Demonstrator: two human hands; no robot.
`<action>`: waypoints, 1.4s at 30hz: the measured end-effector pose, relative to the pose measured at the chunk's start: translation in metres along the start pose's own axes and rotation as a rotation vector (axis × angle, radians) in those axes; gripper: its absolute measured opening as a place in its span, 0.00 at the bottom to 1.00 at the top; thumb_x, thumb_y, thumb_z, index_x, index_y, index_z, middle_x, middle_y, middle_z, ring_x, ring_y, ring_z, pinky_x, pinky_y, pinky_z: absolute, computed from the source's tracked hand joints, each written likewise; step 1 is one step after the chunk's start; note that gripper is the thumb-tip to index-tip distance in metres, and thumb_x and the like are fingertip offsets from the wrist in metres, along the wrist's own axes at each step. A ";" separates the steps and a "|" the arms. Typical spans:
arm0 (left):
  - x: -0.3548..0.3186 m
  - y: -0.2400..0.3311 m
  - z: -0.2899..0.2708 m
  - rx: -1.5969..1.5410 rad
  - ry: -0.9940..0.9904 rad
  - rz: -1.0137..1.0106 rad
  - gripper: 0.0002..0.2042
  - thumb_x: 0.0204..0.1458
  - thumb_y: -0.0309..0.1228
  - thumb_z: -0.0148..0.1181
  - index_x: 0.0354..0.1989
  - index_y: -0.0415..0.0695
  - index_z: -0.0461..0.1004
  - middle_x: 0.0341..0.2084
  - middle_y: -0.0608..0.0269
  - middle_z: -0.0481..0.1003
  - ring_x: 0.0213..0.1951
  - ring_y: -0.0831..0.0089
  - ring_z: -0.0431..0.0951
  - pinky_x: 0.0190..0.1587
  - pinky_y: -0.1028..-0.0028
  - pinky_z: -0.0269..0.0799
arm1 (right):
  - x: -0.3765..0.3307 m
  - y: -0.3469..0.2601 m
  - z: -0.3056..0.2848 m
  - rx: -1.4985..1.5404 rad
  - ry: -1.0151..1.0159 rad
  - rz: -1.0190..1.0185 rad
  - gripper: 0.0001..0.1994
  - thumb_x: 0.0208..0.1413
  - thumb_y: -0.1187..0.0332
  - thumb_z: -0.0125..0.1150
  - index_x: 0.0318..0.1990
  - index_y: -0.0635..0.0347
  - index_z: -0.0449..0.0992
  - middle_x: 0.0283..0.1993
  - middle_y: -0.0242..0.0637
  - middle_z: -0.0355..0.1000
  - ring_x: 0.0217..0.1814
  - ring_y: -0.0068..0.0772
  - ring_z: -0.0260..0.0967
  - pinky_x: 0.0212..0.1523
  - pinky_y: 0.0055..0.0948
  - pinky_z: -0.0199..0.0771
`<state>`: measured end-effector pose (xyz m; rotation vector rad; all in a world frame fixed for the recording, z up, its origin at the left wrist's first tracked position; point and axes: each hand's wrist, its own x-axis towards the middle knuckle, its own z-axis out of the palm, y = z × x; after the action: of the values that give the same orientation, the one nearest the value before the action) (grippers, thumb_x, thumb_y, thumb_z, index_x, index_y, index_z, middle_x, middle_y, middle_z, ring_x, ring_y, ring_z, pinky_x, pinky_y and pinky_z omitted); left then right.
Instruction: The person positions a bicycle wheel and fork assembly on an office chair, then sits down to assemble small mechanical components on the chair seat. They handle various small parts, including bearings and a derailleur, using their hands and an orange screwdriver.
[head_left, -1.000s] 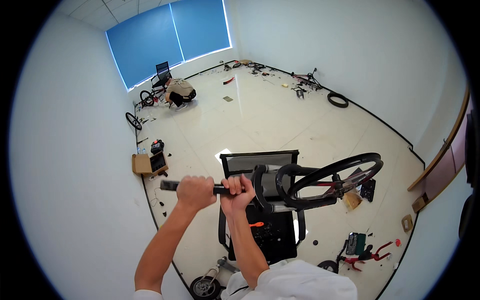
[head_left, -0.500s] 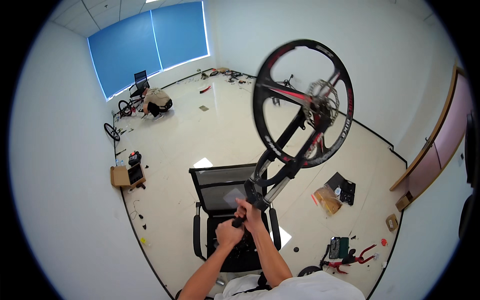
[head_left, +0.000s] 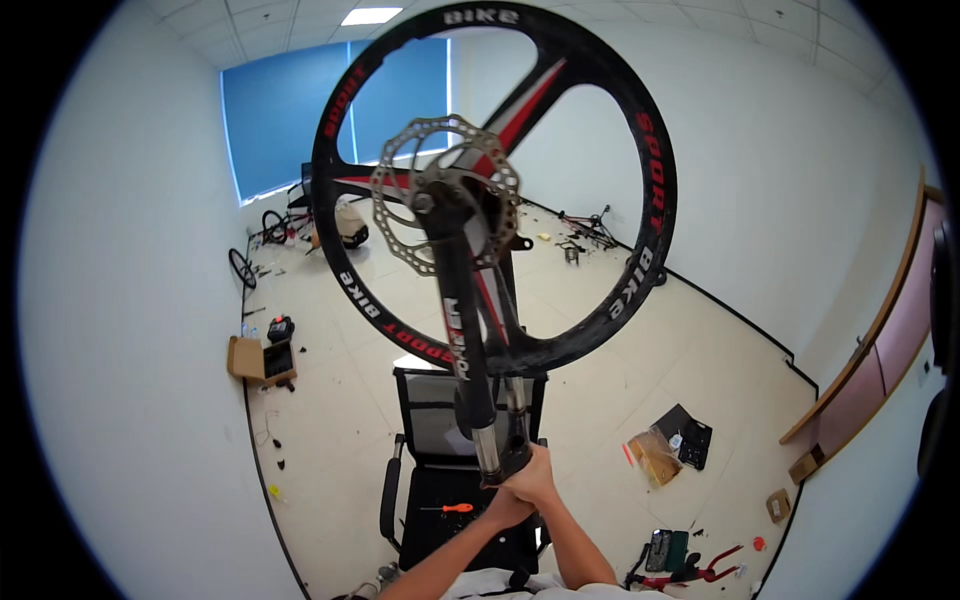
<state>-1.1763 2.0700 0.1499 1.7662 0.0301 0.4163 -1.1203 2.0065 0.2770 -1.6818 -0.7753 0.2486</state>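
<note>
- Cardboard box [head_left: 262,360] on floor at 9 o'clock, near the wall.
- Left hand [head_left: 505,508] at 6 o'clock, fingers closed round the lower end of the fork [head_left: 470,340].
- Right hand [head_left: 533,478] touching the left, also wrapped shut on the fork.
- Black wheel [head_left: 495,190] with brake disc [head_left: 445,195] held upright, 12 o'clock of the hands.
- Office chair [head_left: 455,470] beneath, orange screwdriver [head_left: 447,508] on its seat.
- Tools at 4 o'clock.

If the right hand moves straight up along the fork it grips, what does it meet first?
The right hand would probably first meet the black rim of the three-spoke bicycle wheel, which crosses the suspension fork just above the grip. Depth is unclear here.
</note>
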 end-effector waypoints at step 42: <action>-0.018 0.059 -0.113 0.306 0.329 0.157 0.30 0.44 0.28 0.68 0.58 0.42 0.62 0.50 0.53 0.69 0.50 0.64 0.71 0.48 0.67 0.70 | 0.077 -0.032 0.075 0.222 0.024 -0.264 0.10 0.48 0.73 0.66 0.21 0.67 0.73 0.17 0.31 0.69 0.21 0.18 0.64 0.22 0.29 0.65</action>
<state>-1.2387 2.1578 0.2215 1.9886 0.1986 0.8500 -1.1153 2.1146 0.3053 -1.3563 -0.9074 0.1240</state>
